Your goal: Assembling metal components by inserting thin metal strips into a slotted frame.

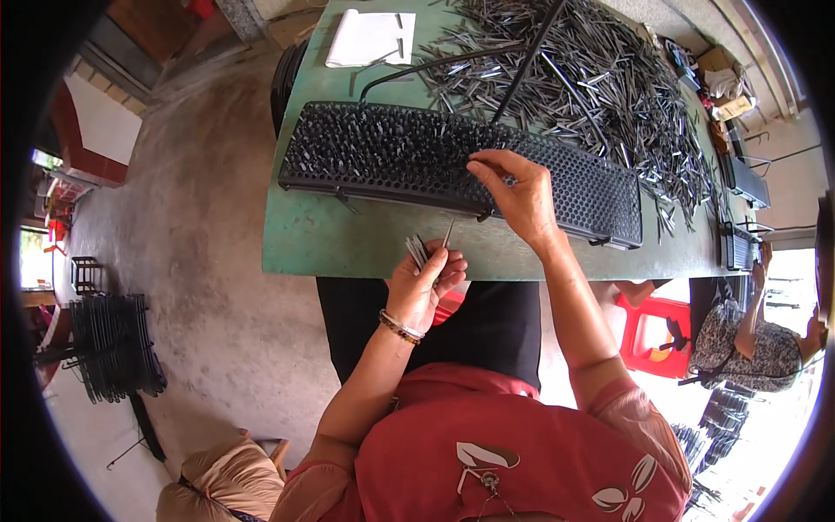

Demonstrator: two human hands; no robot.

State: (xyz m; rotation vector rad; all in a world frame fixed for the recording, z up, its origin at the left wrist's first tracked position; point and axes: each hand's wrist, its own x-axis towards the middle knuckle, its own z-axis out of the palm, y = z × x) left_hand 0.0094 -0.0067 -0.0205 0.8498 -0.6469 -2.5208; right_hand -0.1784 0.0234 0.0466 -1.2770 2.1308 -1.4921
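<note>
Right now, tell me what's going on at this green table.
A person in a red shirt sits at the green-topped table, working on a long black perforated tray. Their left hand holds a small bundle of thin grey metal pins just short of the table's near edge. Their right hand rests over the tray's middle, fingers pinched at its holes. The tray's left part is packed with pins; its right part shows open holes. A large loose heap of metal pins lies behind it.
</note>
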